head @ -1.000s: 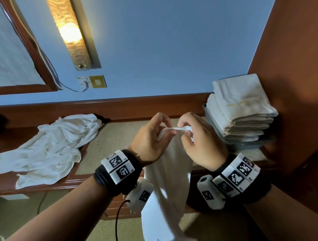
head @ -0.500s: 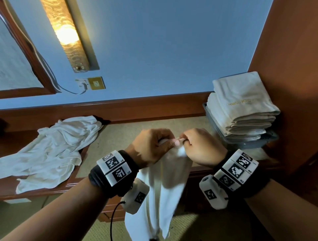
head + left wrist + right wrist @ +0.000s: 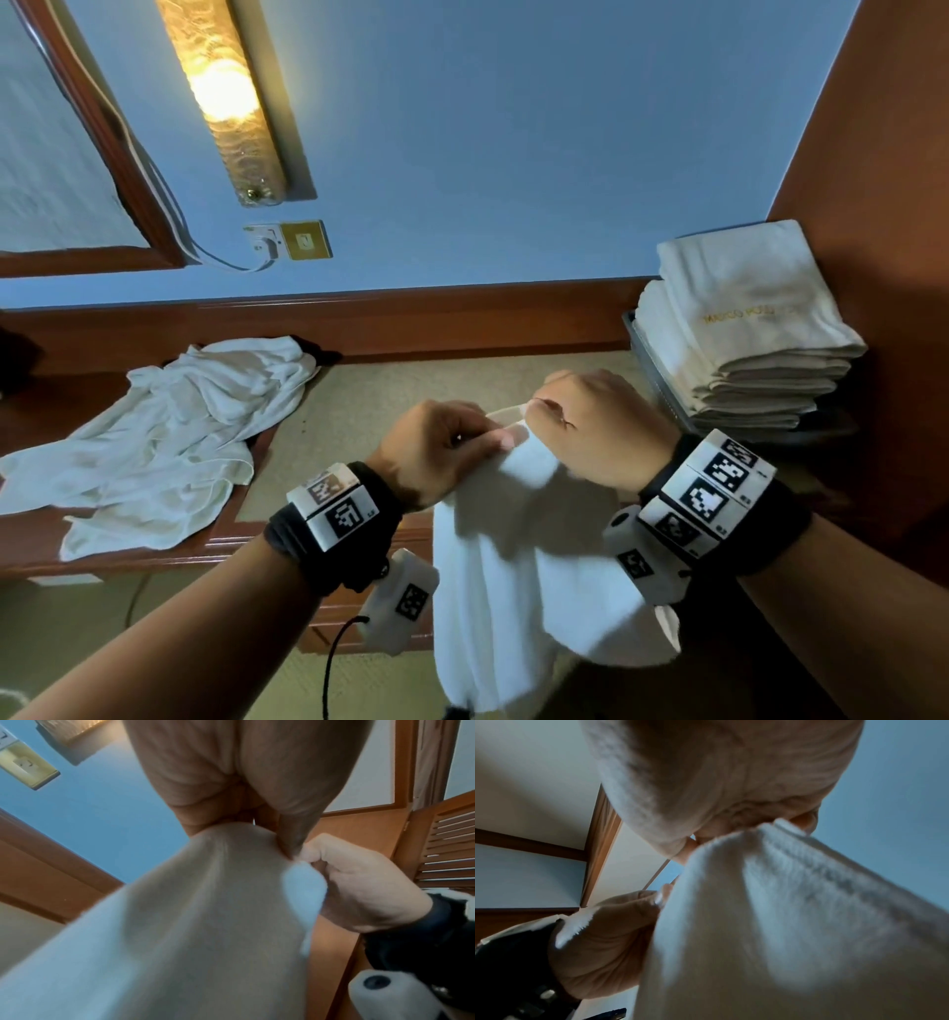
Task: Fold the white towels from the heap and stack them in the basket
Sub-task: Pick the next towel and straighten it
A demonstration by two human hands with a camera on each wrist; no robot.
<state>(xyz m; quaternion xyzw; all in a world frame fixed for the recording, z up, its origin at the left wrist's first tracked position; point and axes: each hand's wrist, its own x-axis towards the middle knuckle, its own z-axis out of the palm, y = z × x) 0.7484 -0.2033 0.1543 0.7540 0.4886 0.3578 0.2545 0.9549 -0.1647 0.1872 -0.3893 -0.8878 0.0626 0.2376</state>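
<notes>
A white towel [image 3: 518, 555] hangs in front of me over the desk's front edge. My left hand [image 3: 452, 452] and my right hand [image 3: 590, 426] pinch its top edge close together, knuckles almost touching. The left wrist view shows the towel [image 3: 205, 923] bunched under my left fingers [image 3: 287, 841], with the right hand [image 3: 359, 882] beside it. In the right wrist view the towel [image 3: 782, 923] hangs from my right fingertips [image 3: 805, 821]. A heap of unfolded white towels [image 3: 169, 442] lies at the left of the desk. Folded towels [image 3: 744, 329] are stacked in the dark basket [image 3: 652, 370] at the right.
The desk [image 3: 411, 390] has a beige top with a wooden rim and a wooden back rail. A wooden panel [image 3: 883, 257] rises right behind the basket. A wall lamp [image 3: 226, 97] and a socket with a cable [image 3: 287, 241] are on the blue wall.
Both hands have come down and a little right with the towel. The hanging cloth now spreads wider below the hands, and the right hand has drawn slightly away from the left.
</notes>
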